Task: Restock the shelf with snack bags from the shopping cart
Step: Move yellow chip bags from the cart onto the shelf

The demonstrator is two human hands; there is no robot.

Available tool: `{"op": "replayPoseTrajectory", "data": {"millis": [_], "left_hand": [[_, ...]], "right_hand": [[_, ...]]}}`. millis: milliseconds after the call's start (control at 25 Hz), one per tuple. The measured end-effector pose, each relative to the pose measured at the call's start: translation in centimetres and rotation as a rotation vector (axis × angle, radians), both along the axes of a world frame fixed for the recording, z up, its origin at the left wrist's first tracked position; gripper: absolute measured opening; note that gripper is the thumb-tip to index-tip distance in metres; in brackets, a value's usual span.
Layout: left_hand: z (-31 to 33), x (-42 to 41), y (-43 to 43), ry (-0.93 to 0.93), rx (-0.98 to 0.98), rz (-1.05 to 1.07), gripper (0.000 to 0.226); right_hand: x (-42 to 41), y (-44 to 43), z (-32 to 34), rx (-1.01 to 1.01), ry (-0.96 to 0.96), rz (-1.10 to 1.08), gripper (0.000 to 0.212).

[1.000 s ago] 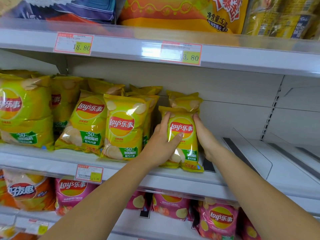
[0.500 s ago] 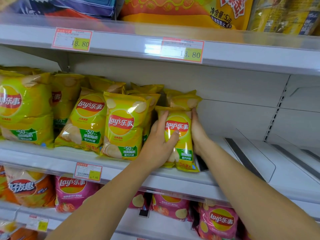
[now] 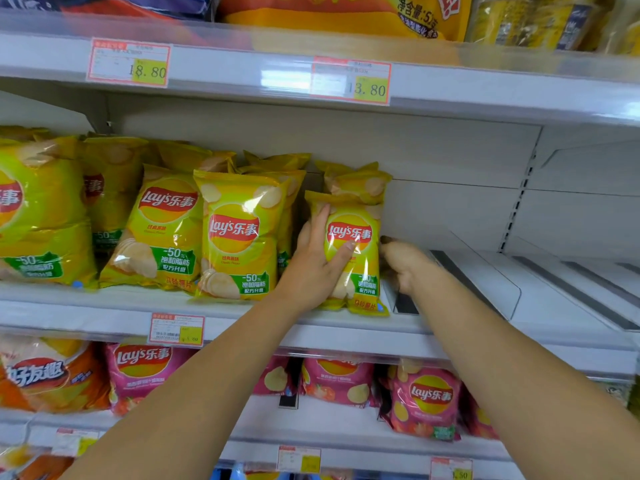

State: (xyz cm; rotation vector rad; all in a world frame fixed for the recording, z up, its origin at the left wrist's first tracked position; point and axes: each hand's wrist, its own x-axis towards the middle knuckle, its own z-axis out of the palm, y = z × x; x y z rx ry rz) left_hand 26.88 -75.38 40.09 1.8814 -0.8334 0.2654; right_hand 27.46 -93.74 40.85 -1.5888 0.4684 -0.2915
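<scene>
Both outstretched, left hand (image 3: pixel 313 268) flat on chip bag (image 3: pixel 360 233), right hand (image 3: pixel 403 263) curled

The yellow chip bags (image 3: pixel 239 237) are glossy plastic film, crinkled and catching white glare. The pink bags (image 3: pixel 426 403) below have the same sheen. The shelf (image 3: pixel 104 306) looks like smooth, matt white painted metal. The front guard (image 3: pixel 69 32) on the upper shelf is clear, slightly cloudy plastic. The price tags (image 3: pixel 128 64) are printed paper under a shiny cover. The divider (image 3: pixel 485 282) is smooth and white.
</scene>
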Motion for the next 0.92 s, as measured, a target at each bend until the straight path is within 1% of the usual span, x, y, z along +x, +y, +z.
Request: {"op": "replayPoseTrajectory", "data": {"millis": [80,200,280,360,400,440,480,560,600,680,720,800,840,920], "left_hand": [[0.0,0.0,-0.1,0.002,-0.007,-0.008,0.071],[-0.1,0.3,-0.3,-0.004,-0.013,-0.012,0.071],[-0.2,0.3,-0.5,-0.009,-0.004,-0.010,0.071],[-0.3,0.3,-0.4,0.007,-0.014,0.011,0.072],[-0.1,0.2,-0.2,0.004,-0.026,0.031,0.072],[0.0,0.0,0.1,-0.009,-0.035,0.054,0.072],[0.2,-0.4,0.4,-0.037,-0.041,0.077,0.070],[0.4,-2.2,1.5,-0.153,-0.044,0.124,0.064],[0.4,-3.5,2.2,-0.228,-0.047,0.143,0.060],[-0.1,-6.1,3.9,-0.353,-0.044,0.160,0.053],[-0.9,-7.2,4.8,-0.382,-0.026,0.170,0.051],[-3.1,-9.4,6.9,-0.364,0.022,0.220,0.048],[-4.4,-10.4,8.0,-0.331,0.046,0.249,0.048],[-7.2,-12.4,11.0,-0.280,0.101,0.343,0.049]], "right_hand": [[1.5,-0.5,-0.8,-0.027,0.002,-0.051,0.020],[4.6,-2.4,-2.8,0.028,-0.013,-0.086,0.025],[5.8,-3.7,-3.9,0.030,0.005,-0.098,0.031],[3.8,-3.0,-3.2,0.034,0.000,-0.106,0.035],[2.2,-1.9,-2.1,0.066,-0.013,-0.095,0.031],[-0.3,0.1,-0.5,0.067,-0.036,-0.092,0.021],[-2.1,1.5,0.6,0.018,-0.068,-0.107,0.016],[-5.0,4.0,1.9,-0.232,-0.175,-0.167,0.018],[-6.4,5.3,2.2,-0.343,-0.270,-0.191,0.021],[-9.0,8.0,1.6,-0.479,-0.488,-0.244,0.027],[-10.2,9.4,1.0,-0.534,-0.598,-0.261,0.028],[-12.1,12.1,-0.7,-0.590,-0.770,-0.218,0.031],[-13.0,13.5,-1.7,-0.604,-0.810,-0.164,0.031],[-13.8,16.6,-4.1,-0.632,-0.817,-0.002,0.032]]}}
